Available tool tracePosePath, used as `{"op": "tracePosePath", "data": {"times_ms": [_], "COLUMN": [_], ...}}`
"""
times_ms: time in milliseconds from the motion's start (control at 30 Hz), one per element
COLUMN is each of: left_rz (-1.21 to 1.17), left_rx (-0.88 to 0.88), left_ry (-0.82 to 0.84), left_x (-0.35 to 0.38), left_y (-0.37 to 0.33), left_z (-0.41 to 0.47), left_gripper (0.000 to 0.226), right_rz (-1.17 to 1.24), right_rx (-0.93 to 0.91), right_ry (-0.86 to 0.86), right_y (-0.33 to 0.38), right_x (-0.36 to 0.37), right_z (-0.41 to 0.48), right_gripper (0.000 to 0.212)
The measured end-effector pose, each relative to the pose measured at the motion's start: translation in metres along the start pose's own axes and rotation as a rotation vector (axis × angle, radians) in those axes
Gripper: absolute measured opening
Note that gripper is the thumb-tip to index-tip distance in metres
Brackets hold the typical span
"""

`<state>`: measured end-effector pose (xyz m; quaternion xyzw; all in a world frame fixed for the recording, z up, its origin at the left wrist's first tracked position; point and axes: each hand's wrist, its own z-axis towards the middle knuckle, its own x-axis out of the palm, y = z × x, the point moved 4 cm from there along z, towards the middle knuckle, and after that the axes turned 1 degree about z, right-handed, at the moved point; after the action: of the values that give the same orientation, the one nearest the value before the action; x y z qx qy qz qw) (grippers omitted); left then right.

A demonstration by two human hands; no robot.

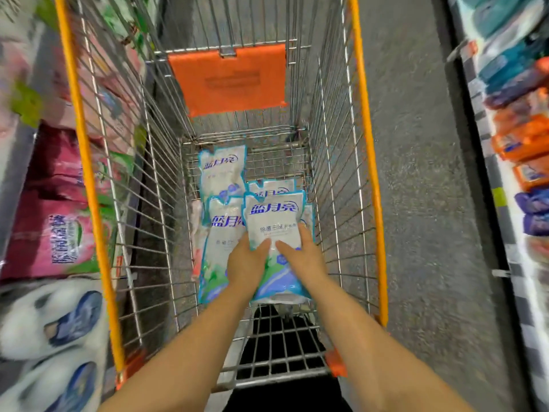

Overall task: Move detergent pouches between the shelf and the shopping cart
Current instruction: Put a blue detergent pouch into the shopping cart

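Both arms reach down into the wire shopping cart (368, 162) with orange rims. My left hand (246, 263) and my right hand (300, 257) hold the same white-and-blue detergent pouch (276, 218), thumbs on its front, fingers curled round its sides. It sits tilted above several other white-and-blue pouches on the cart floor: one on the left (221, 233), one at the far end (221, 171), and one mostly covered (271, 185) behind the held pouch.
An orange plastic flap (228, 78) hangs at the cart's far end. Shelves with pink (53, 221) and white-blue pouches (53, 337) stand to the left. A shelf with orange and blue packs (523, 138) runs along the right, across a grey aisle floor (421, 173).
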<state>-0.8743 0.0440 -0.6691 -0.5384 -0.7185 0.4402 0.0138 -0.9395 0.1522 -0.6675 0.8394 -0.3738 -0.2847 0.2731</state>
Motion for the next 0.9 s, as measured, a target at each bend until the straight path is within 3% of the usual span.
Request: {"op": "tracePosePath", "data": {"times_ms": [200, 367, 633, 733, 900], "left_rz": [0.083, 0.163, 0.189, 0.153, -0.068], "left_rx": [-0.042, -0.111, -0.151, -0.140, -0.003], "left_ry": [0.114, 0.215, 0.215, 0.146, 0.082], "left_x": [0.014, 0.018, 0.003, -0.012, -0.051], "left_y": [0.012, 0.011, 0.025, 0.012, -0.033], "left_z": [0.020, 0.033, 0.024, 0.020, -0.005], "left_gripper": [0.045, 0.046, 0.049, 0.043, 0.005], "right_rz": [0.154, 0.176, 0.003, 0.035, 0.140], "right_rx": [0.106, 0.186, 0.288, 0.237, -0.012], "right_ry": [-0.039, -0.067, -0.083, -0.143, -0.175], "right_y": [-0.071, -0.049, -0.047, -0.027, 0.034], "right_x": [0.015, 0.008, -0.006, -0.018, -0.032], "right_z": [0.048, 0.024, 0.012, 0.006, -0.022], "right_gripper": [0.084, 0.070, 0.061, 0.045, 0.030]}}
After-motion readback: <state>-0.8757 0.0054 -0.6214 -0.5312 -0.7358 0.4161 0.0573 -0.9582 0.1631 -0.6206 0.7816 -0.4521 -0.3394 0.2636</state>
